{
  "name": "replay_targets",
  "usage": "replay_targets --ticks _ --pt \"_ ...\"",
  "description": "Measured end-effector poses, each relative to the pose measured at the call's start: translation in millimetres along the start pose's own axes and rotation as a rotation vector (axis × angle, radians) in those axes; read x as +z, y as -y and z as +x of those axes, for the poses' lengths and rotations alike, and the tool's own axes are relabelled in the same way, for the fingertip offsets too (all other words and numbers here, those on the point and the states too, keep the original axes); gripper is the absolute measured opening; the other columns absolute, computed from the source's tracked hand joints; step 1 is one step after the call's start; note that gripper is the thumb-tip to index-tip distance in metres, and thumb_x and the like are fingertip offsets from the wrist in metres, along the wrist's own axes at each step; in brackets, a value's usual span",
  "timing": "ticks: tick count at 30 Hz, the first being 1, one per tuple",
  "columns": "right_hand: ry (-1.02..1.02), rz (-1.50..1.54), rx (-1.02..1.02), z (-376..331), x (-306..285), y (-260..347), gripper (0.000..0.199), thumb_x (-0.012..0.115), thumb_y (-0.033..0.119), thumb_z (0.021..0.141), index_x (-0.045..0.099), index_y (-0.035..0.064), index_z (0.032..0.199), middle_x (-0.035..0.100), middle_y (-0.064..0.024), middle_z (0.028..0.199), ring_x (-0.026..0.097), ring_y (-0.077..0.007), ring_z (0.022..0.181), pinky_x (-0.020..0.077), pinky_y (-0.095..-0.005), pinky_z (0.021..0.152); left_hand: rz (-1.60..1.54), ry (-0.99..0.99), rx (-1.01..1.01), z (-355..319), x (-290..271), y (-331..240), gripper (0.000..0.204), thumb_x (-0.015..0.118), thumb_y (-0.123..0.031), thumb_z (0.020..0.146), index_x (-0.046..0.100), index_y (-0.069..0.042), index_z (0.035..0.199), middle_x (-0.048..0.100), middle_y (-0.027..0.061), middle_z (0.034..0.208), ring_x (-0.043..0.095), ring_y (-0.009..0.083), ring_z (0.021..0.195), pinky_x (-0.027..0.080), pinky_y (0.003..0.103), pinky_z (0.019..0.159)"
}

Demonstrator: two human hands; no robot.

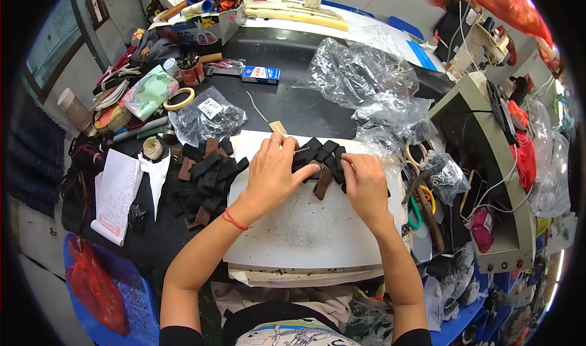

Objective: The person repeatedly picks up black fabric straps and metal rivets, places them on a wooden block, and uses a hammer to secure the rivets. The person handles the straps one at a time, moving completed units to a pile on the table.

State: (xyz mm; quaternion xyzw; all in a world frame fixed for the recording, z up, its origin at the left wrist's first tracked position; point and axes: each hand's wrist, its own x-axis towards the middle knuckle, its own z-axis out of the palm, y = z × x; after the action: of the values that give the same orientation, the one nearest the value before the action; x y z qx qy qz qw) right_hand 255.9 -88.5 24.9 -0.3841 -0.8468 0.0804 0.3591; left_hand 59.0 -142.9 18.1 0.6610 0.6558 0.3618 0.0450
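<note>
Small flat black tabs [312, 145], with a few brown tabs [322, 186] among them, lie at the far part of a white board [287, 224]. My left hand [273, 167], with a red string at the wrist, rests beside them. Its thumb stretches toward the tabs; the fingertips are partly hidden. My right hand [367, 184] has thumb and forefinger together at the right side of the cluster, on a black tab [337, 158]. A tan piece [278, 127] lies just beyond my left fingers. More black and brown tabs [210, 178] are heaped left of the board.
A notepad [119, 190] and a tape roll [152, 147] lie at the left. Clear plastic bags [366, 71] and a blue box [261, 74] stand farther back. Scissors [416, 208] and a beige machine [482, 163] are at the right. A blue chair [137, 285] is lower left.
</note>
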Motion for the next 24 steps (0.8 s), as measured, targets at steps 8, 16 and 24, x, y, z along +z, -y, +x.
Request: replay_targets --ticks 8,16,24 --pt "0.135 -0.018 0.009 19.5 22.9 -22.1 0.026 0.063 0.004 0.087 0.066 0.0049 0.112 0.064 -0.0149 0.118 0.056 -0.0339 0.110 0.0443 -0.0425 0.094 0.072 0.119 -0.023 -12.1 -4.1 13.7 0.038 0.076 -0.028 0.080 0.061 -0.005 0.106 0.067 0.0108 0.092 0.062 0.0295 0.087 0.050 0.040 0.075" --pt "0.417 -0.010 -0.021 50.0 14.9 -38.2 0.018 0.063 0.005 0.087 0.067 0.0027 0.104 0.065 -0.0141 0.102 0.057 -0.0342 0.103 0.0455 -0.0408 0.091 -0.204 0.304 0.073 -70.1 -50.8 -27.2 0.035 0.076 -0.021 0.079 0.058 -0.007 0.106 0.063 0.0102 0.091 0.060 0.0286 0.084 0.049 0.040 0.073" --pt "0.379 0.327 0.125 -11.9 -51.2 17.6 0.020 0.063 -0.001 0.089 0.067 0.0002 0.108 0.066 -0.0081 0.082 0.064 -0.0140 0.070 0.0494 -0.0274 0.063 -0.191 0.216 0.030 -131.0 -55.9 -31.4 0.041 0.079 -0.015 0.075 0.068 -0.009 0.113 0.060 0.0107 0.114 0.056 0.0242 0.080 0.049 0.034 0.071"
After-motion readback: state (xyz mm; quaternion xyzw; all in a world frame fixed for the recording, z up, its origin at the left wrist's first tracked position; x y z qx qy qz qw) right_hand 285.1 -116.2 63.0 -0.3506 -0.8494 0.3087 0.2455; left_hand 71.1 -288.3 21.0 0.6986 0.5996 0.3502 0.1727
